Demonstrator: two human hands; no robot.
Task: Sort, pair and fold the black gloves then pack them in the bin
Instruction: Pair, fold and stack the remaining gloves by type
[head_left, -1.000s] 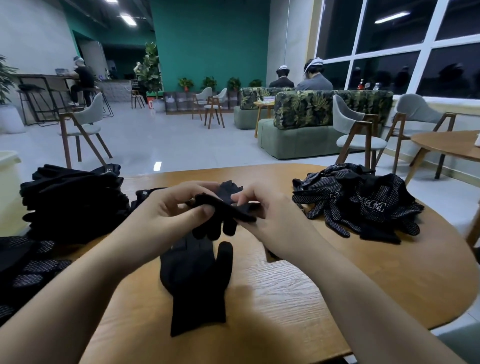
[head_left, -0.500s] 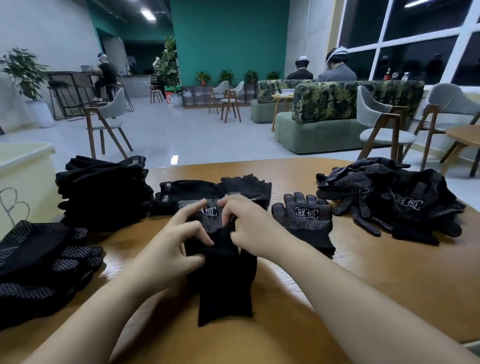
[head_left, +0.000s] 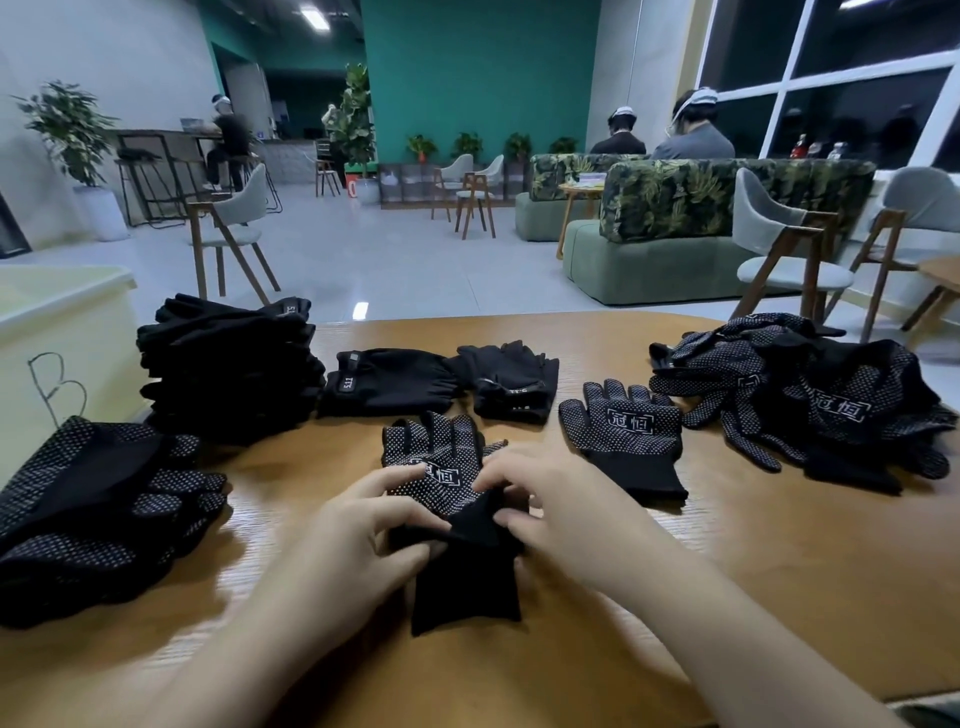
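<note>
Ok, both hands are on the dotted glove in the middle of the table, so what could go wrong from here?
1. The left hand and right hand pinch only the cuff end of the dotted glove, so the fold may come out skewed.
2. A single dotted glove lies close on the right, and a sweeping forearm could knock it out of place.
3. The loose dotted heap is tangled, so its gloves could easily be mispaired.

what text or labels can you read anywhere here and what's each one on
"5.11": white tag on the plain black glove behind the hands.
"5.11": tag on top of the stack of plain black gloves, small.
"冠恒": boxed print on the dotted glove lying flat.
"冠恒": on the held dotted glove, partly covered.
"冠恒": on the loose dotted glove pile.
"B": handwritten on the pale bin.
</note>
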